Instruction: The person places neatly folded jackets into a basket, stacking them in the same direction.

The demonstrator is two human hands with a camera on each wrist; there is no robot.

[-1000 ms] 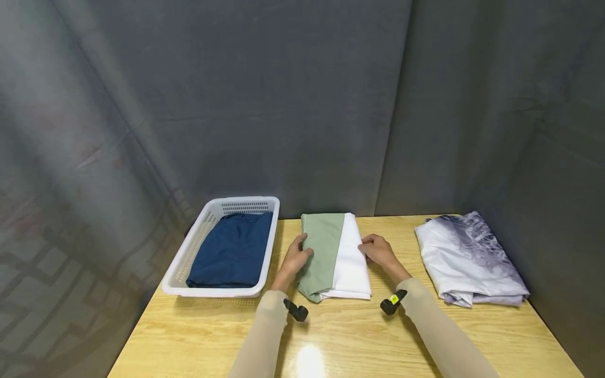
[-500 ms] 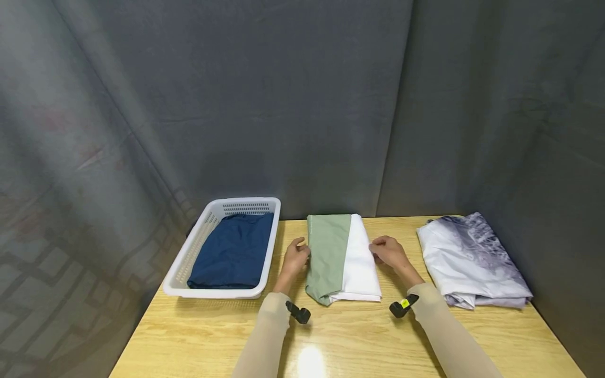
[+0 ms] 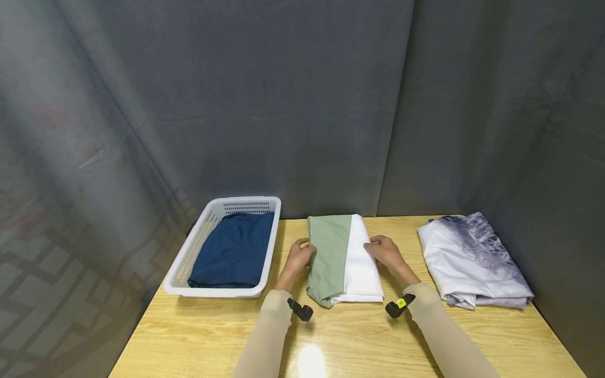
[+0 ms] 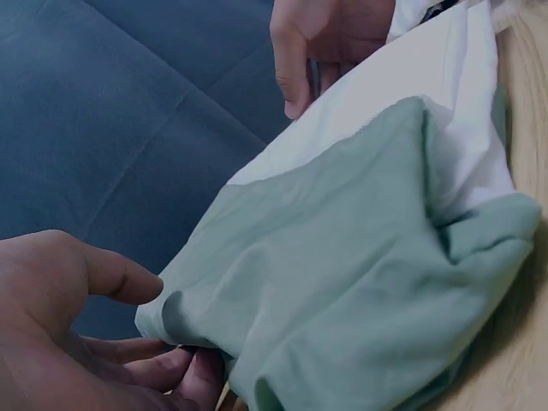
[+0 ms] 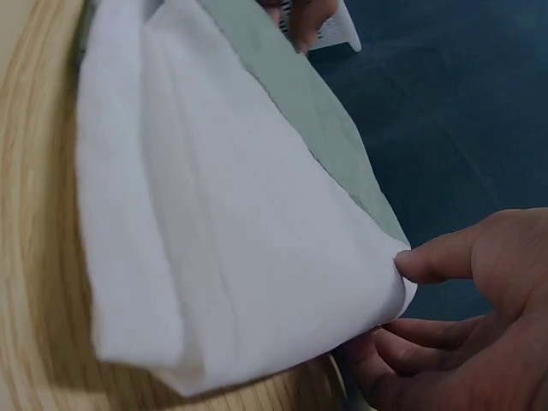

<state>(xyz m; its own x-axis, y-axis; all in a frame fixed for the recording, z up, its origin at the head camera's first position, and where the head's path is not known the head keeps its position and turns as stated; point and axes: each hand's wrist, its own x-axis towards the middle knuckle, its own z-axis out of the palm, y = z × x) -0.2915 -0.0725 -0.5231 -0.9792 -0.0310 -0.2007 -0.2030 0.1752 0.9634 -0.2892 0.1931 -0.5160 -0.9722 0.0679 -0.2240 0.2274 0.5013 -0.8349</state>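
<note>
A folded green-and-white cloth [image 3: 331, 260] lies on the table between both hands, its green part to the left and its white part to the right. My left hand [image 3: 299, 256] pinches the green side edge, thumb above and the other fingers tucked beneath, as the left wrist view shows. On the opposite side my right hand [image 3: 385, 252] holds the white edge. In the right wrist view its thumb [image 5: 437, 257] presses on the white corner while the other fingers lie under it. Loose layers show at the cloth's near end.
To the left stands a white perforated basket [image 3: 177, 268] with a folded navy cloth [image 3: 233, 249] inside. A folded white-and-purple printed cloth [image 3: 472, 262] lies at the right of the wooden table [image 3: 350, 346]. A grey curtain [image 3: 302, 105] hangs behind the table.
The green-and-white cloth has shifted slightly right. My right hand moved right, off its edge, then came back onto it; my left hand also drew off its edge and took hold again.
</note>
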